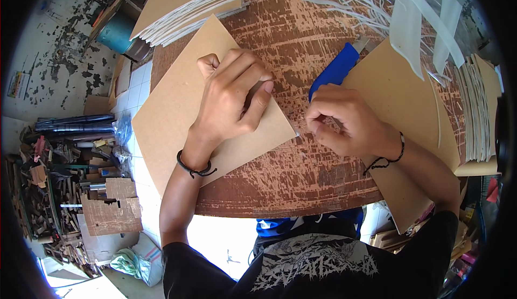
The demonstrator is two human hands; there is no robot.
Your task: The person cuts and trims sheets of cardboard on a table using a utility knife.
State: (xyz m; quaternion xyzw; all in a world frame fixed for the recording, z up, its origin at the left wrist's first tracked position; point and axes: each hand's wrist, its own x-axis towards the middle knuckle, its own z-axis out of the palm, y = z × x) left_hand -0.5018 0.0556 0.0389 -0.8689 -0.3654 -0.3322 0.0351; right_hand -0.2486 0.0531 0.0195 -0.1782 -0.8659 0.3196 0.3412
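My left hand (229, 97) is over a square brown board (172, 102), its fingers curled and the thumb bent in toward the index finger. Anything inside that grip is hidden. To the right, my right hand (350, 121) is curled too, thumb close to the index finger; what it may hold does not show. Just beyond its knuckles lies a blue-handled cutter (336, 70) with a short metal blade, its near end hidden by the hand. A second brown board (396, 83) is under and beyond my right wrist.
Stacked brown boards with white edges (188, 8) are at the far left. Thin white strips (355, 0) and translucent sheets (406, 29) lie at the far right. More stacked boards (476, 110) stand at the right edge. Wood scraps (54, 191) crowd the floor at left.
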